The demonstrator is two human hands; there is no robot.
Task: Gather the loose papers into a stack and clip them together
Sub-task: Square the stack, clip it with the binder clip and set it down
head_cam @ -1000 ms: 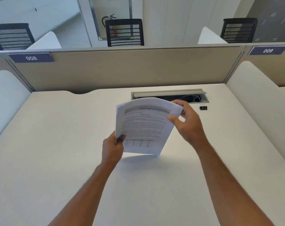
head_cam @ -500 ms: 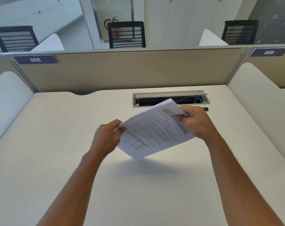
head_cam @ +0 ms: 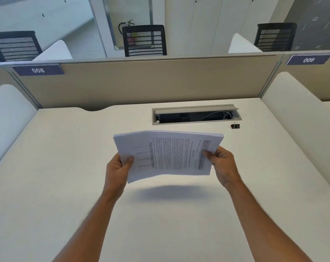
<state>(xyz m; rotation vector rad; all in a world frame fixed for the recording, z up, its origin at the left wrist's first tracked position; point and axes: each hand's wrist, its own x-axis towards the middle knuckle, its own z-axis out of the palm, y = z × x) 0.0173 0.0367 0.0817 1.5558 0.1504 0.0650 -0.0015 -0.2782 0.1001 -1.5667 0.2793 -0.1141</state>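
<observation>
Your white desk (head_cam: 46, 176) runs back to a beige partition (head_cam: 160, 80), with an open cable tray (head_cam: 196, 115) set into its far edge. Above the desk's middle you hold the stack of papers (head_cam: 168, 154) clear of the surface, lying sideways with its printed face toward you. Your left hand (head_cam: 118, 169) is pinched on its left end, thumb on top; your right hand (head_cam: 222, 163) is pinched on its right end. The black binder clip (head_cam: 235, 125) sits on the desk just beside the tray's right corner, beyond your right hand and apart from it.
</observation>
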